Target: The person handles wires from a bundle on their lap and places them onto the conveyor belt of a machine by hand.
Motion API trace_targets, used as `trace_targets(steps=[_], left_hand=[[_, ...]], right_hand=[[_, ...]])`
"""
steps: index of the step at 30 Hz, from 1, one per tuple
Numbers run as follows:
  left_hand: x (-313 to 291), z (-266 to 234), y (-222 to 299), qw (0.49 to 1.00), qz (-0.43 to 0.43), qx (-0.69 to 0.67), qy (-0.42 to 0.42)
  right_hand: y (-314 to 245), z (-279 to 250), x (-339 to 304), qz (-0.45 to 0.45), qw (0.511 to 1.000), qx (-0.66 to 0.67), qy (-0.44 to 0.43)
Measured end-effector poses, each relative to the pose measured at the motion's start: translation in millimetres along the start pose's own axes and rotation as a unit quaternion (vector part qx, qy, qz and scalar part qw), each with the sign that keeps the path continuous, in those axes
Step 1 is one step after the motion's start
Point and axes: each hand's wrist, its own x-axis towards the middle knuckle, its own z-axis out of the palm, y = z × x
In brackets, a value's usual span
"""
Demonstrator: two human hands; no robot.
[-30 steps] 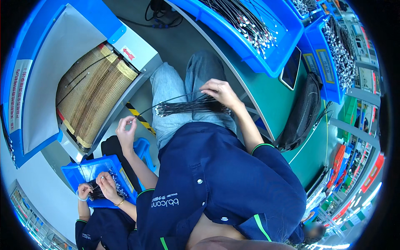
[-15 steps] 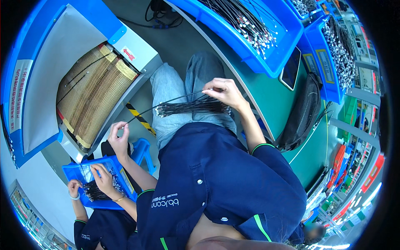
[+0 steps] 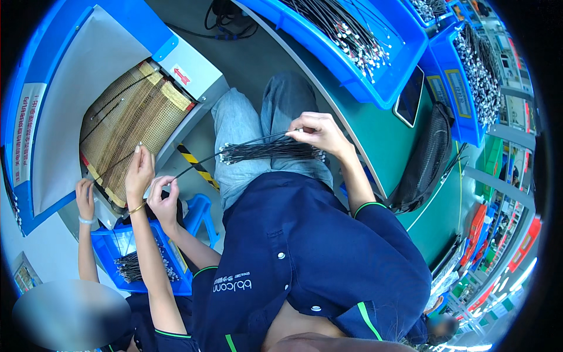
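Note:
A thin black cable (image 3: 198,164) is stretched slantwise across my thighs, one end in each hand. My left hand (image 3: 163,202) pinches its lower left end, beside a co-worker's forearm. Over my right thigh, my right hand (image 3: 318,132) has thumb and fingers closed on the other end. Beneath it a bundle of black cables (image 3: 267,152) with small white connectors lies across my lap. The cable end inside my right fingers is hidden.
At left, a co-worker's hands (image 3: 139,171) hold another cable over a mesh conveyor belt (image 3: 132,126) carrying several cables. A blue bin (image 3: 111,237) sits below. On the green table (image 3: 366,132) at right are a large cable bin (image 3: 375,82), a phone (image 3: 409,97) and a black mesh pouch (image 3: 425,158).
My left hand has shifted slightly left and down; my right hand has barely moved. The co-worker's hands have gone from the blue bin up to the belt, with a cable between them.

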Motion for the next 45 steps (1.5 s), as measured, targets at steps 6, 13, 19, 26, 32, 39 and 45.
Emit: trace_targets(steps=[6, 13, 19, 26, 32, 39, 45], left_hand=[[3, -6, -3, 1.000, 0.010, 0.019, -0.011], [24, -8, -7, 0.999, -0.005, 0.018, 0.026], [65, -34, -40, 0.994, -0.017, 0.086, 0.062], [108, -76, -99, 0.991, -0.071, 0.092, 0.059], [126, -86, -157, 0.991, -0.069, 0.104, 0.041], [131, -79, -184, 0.991, -0.009, 0.131, 0.025], [128, -80, -174, 0.978, 0.002, 0.186, 0.091]], right_hand=[[0, 1, 2, -0.036, 0.999, 0.004, -0.033], [7, 15, 25, -0.093, 0.994, -0.050, 0.000], [9, 54, 74, -0.125, 0.988, -0.085, 0.037], [14, 125, 139, -0.136, 0.987, -0.036, 0.084], [34, 177, 168, -0.154, 0.983, -0.055, 0.088], [33, 193, 172, -0.130, 0.980, -0.113, 0.101], [24, 179, 159, -0.148, 0.979, -0.103, 0.097]])
